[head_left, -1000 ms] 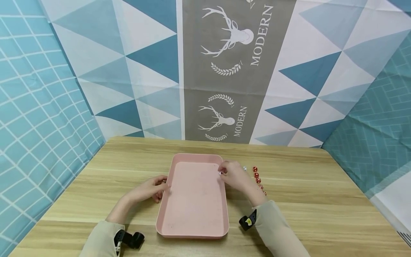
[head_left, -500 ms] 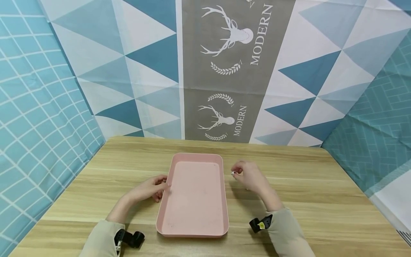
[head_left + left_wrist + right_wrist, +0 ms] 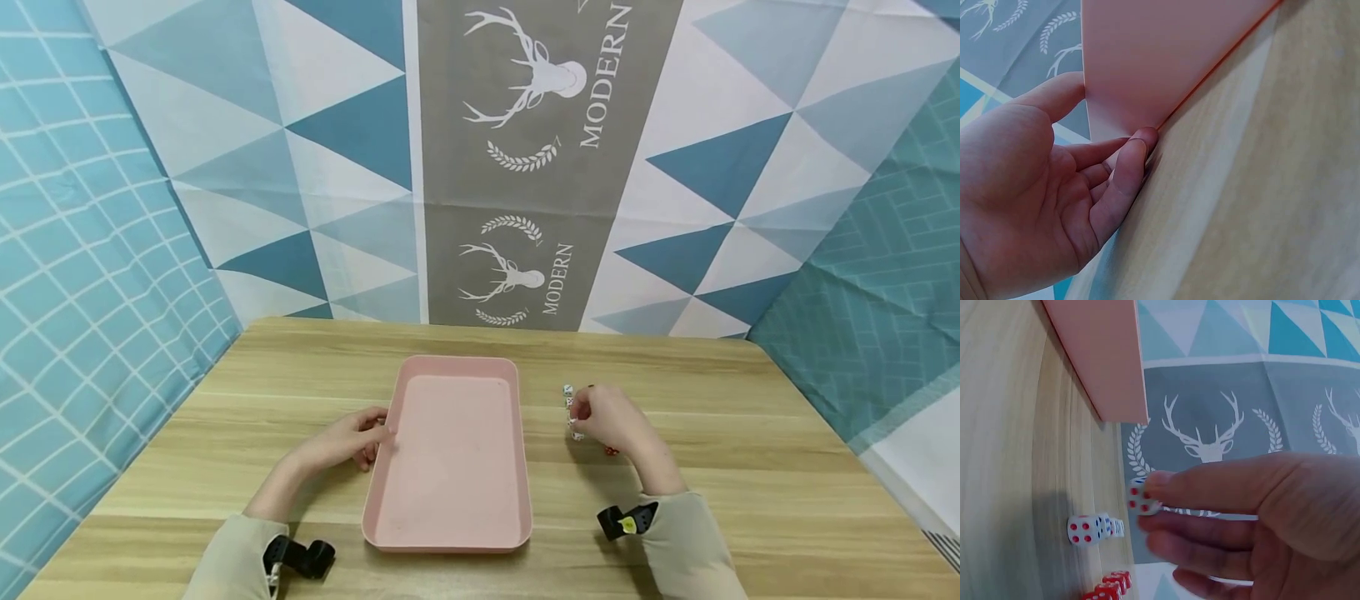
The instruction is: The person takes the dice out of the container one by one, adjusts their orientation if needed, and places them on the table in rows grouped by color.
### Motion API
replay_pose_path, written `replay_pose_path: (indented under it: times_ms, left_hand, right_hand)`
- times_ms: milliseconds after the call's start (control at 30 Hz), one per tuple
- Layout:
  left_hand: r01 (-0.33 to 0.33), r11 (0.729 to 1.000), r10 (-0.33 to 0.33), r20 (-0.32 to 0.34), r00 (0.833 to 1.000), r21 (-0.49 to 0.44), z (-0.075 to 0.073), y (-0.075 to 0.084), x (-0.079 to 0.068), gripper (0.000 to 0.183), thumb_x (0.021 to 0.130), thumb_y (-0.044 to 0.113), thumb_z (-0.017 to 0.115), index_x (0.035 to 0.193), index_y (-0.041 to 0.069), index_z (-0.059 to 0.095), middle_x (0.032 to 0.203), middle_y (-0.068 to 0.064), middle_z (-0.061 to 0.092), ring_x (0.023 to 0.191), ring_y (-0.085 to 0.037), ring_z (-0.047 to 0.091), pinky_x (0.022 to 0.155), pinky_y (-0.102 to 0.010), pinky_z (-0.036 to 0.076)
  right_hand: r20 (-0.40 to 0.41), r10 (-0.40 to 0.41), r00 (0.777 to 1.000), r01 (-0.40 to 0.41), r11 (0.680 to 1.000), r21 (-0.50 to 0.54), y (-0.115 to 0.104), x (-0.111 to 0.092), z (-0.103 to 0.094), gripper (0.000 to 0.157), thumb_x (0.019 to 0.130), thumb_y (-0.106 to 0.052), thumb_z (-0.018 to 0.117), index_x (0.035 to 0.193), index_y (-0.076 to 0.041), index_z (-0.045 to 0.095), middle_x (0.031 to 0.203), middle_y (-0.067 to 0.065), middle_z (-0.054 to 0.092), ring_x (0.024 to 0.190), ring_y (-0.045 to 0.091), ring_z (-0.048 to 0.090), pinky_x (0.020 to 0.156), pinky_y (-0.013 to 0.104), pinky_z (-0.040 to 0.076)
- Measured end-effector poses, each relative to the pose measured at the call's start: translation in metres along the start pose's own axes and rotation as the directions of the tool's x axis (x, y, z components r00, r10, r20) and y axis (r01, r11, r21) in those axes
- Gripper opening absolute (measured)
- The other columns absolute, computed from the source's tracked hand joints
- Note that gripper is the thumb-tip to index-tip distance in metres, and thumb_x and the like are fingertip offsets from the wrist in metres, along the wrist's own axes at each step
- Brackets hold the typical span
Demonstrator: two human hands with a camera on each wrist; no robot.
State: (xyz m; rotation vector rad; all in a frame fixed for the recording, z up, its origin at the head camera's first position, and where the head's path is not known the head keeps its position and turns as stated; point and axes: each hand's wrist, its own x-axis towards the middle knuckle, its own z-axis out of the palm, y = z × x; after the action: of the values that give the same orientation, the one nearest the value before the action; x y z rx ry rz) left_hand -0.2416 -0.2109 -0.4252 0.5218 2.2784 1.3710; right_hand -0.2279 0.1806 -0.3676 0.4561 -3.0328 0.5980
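My right hand (image 3: pixel 611 417) pinches a white die (image 3: pixel 1142 497) with red and blue pips between thumb and fingertips. Below that hand, a short row of white dice (image 3: pixel 1085 530) stands on the table, partly covered by my fingers in the head view. A row of red dice (image 3: pixel 1112 587) lies alongside; in the head view only one red die (image 3: pixel 611 451) peeks out beneath the hand. My left hand (image 3: pixel 343 442) holds a shallow pink tray (image 3: pixel 522 467) by its left side, thumb over the rim and curled fingers against the outer wall.
The wooden table (image 3: pixel 720 433) carries the tray at its middle, with the dice to the right of it. Behind the table's back edge hangs a patterned cloth (image 3: pixel 525 167). Black wrist cameras sit on both sleeves.
My right hand has moved right from the tray's right rim to above the row of white dice, a white die in its fingers throughout. The left hand keeps its place on the tray.
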Motion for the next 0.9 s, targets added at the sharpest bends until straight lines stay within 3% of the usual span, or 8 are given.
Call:
replay_pose_path:
  times_ms: [167, 333, 633, 900]
  left_hand:
    - [0.002, 1.0, -0.002, -0.004, 1.0, -0.001, -0.0016, 0.0006, -0.0013, 0.052, 0.094, 0.026, 0.048, 0.133, -0.005, 0.034, 0.072, -0.006, 0.051, 0.063, -0.015, 0.051, 0.057, -0.031, 0.05]
    - [0.004, 1.0, -0.004, -0.003, 1.0, 0.0, -0.0018, 0.0004, -0.0023, 0.052, 0.094, 0.027, 0.048, 0.133, -0.005, 0.035, 0.072, -0.006, 0.051, 0.063, -0.015, 0.051, 0.057, -0.031, 0.05]
    - [0.013, 1.0, -0.013, -0.02, 1.0, 0.0, 0.0002, 0.0007, -0.0027, 0.052, 0.093, 0.027, 0.05, 0.131, -0.005, 0.036, 0.069, -0.006, 0.05, 0.062, -0.015, 0.05, 0.055, -0.031, 0.05]
    - [0.014, 1.0, -0.014, -0.022, 1.0, -0.002, 0.0005, 0.001, -0.0028, 0.053, 0.093, 0.027, 0.05, 0.132, -0.005, 0.036, 0.07, -0.007, 0.05, 0.063, -0.016, 0.051, 0.055, -0.031, 0.05]
  right_hand:
    - [0.085, 0.078, 0.993, -0.073, 0.995, -0.07, 0.0012, -0.0033, -0.0005, 0.018, 0.071, -0.013, 0.074, 0.067, -0.014, 0.057, 0.063, -0.004, 0.052, 0.057, 0.012, 0.045, 0.053, 0.027, 0.036]
    - [0.138, 0.113, 0.984, -0.104, 0.992, -0.068, 0.001, -0.0058, 0.0026, 0.02, 0.071, -0.013, 0.075, 0.065, -0.014, 0.055, 0.06, -0.003, 0.051, 0.053, 0.012, 0.046, 0.05, 0.026, 0.036]
    - [0.174, 0.144, 0.974, -0.13, 0.988, -0.086, -0.0009, -0.0066, 0.0068, 0.02, 0.066, -0.014, 0.077, 0.063, -0.012, 0.057, 0.063, -0.003, 0.052, 0.059, 0.014, 0.046, 0.053, 0.027, 0.036]
    - [0.189, 0.174, 0.966, -0.16, 0.983, -0.09, -0.0017, -0.0081, 0.0082, 0.021, 0.069, -0.018, 0.076, 0.066, -0.012, 0.056, 0.065, -0.002, 0.052, 0.059, 0.014, 0.046, 0.053, 0.028, 0.034]
